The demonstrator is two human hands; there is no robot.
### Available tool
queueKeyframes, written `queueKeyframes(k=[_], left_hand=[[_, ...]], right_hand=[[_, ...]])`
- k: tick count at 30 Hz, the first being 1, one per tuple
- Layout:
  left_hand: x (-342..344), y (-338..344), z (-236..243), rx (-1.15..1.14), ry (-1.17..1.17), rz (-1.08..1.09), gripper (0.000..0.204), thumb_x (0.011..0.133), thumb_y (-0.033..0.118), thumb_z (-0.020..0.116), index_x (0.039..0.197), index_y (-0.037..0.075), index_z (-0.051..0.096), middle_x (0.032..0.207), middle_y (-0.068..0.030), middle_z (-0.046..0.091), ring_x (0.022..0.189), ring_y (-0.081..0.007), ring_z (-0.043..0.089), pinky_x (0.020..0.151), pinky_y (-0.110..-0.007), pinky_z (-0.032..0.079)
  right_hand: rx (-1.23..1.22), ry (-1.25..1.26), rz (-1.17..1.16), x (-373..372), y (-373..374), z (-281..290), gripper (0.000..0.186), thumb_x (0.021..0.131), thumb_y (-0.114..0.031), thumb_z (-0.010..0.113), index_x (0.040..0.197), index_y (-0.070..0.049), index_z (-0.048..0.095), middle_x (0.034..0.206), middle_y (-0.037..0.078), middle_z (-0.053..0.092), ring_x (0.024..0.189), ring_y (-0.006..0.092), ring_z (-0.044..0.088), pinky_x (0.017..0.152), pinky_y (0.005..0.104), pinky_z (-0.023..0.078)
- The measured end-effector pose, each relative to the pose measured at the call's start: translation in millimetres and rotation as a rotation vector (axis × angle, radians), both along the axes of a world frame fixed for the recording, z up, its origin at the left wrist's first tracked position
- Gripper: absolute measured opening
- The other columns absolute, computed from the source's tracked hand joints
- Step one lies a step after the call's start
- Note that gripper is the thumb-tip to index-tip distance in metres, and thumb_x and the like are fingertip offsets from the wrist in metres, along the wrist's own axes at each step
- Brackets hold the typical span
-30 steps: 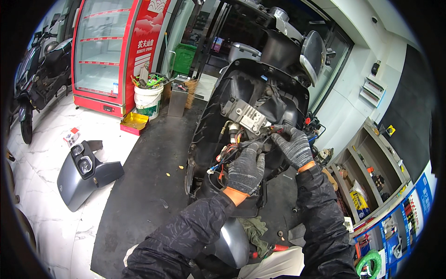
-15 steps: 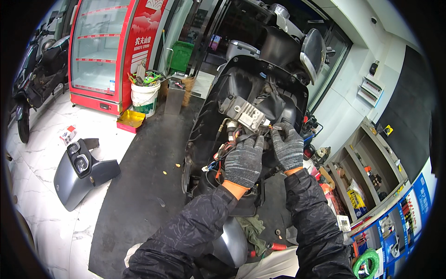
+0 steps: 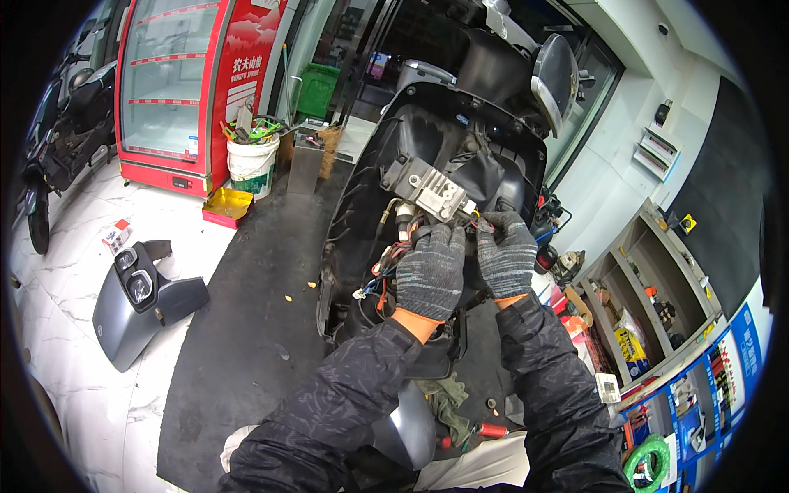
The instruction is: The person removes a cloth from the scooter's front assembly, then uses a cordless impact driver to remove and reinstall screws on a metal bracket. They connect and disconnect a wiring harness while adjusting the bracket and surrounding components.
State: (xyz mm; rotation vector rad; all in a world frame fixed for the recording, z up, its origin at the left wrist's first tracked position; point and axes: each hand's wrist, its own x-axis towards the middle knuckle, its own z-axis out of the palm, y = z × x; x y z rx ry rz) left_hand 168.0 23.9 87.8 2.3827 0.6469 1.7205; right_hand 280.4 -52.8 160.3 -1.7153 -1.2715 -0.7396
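Both my hands wear grey striped work gloves with orange cuffs and work inside the opened black front body of a scooter (image 3: 345, 238). A silver metal control box (image 3: 436, 191) with a finned, bumpy face lies tilted just beyond my fingers. My left hand (image 3: 431, 273) is closed below the box, beside a bundle of coloured wires (image 3: 385, 267); what its fingers hold is hidden. My right hand (image 3: 505, 255) pinches at the wires (image 3: 474, 217) by the box's right end. A white connector (image 3: 404, 215) stands left of the box.
A grey body panel (image 3: 144, 300) lies on the white floor at left. Beyond it stand a red display fridge (image 3: 238, 90), a white bucket of tools (image 3: 251, 168) and a yellow-red box (image 3: 228, 207). Shelves (image 3: 633, 304) with parts line the right. A red-handled tool (image 3: 493, 430) lies near me.
My right hand has shifted slightly left, its fingers drawn in nearer the box's end. My left hand stays below the box with its fingers more bunched. The view has shifted slightly.
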Motion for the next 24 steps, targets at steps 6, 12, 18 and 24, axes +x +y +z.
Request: queueKeyframes(k=[6,12,18,24], left_hand=[[-1.9,-3.9,14.5,-0.028,0.120,0.052,0.039,0.090,0.020,0.067,0.126,0.007,0.069,0.116,-0.0133,0.066,0.109,-0.0340,0.067,0.077,-0.045,0.060],[-0.6,-3.4,15.5,-0.050,0.139,0.034,0.043,0.091,0.019,0.066,0.133,0.007,0.069,0.123,-0.0160,0.068,0.108,-0.0341,0.069,0.081,-0.045,0.060],[6.4,-11.1,6.1,-0.110,0.012,-0.137,0.046,0.094,0.015,0.062,0.136,-0.002,0.065,0.127,-0.0194,0.068,0.112,-0.0346,0.068,0.092,-0.045,0.057],[15.8,-32.8,-9.4,-0.085,-0.057,-0.180,0.044,0.095,0.012,0.066,0.137,-0.002,0.066,0.127,-0.0226,0.068,0.120,-0.0396,0.064,0.103,-0.049,0.053]], right_hand=[[-0.031,0.024,-0.104,-1.0,3.1,7.6,0.020,0.094,-0.020,0.076,0.103,-0.003,0.077,0.086,0.018,0.076,0.079,0.0294,0.076,0.075,0.0403,0.059],[-0.220,0.120,-0.144,19.6,-9.0,28.1,0.018,0.092,-0.015,0.077,0.101,0.001,0.076,0.082,0.018,0.077,0.078,0.0251,0.076,0.073,0.0382,0.059],[-0.215,0.164,-0.111,29.2,-6.5,36.3,0.031,0.092,-0.025,0.081,0.110,-0.001,0.076,0.085,0.018,0.077,0.077,0.0290,0.075,0.075,0.0389,0.059],[-0.123,0.327,-0.001,10.5,-21.4,19.4,0.037,0.095,-0.026,0.080,0.116,0.003,0.072,0.084,0.011,0.076,0.075,0.0220,0.073,0.073,0.0370,0.060]])
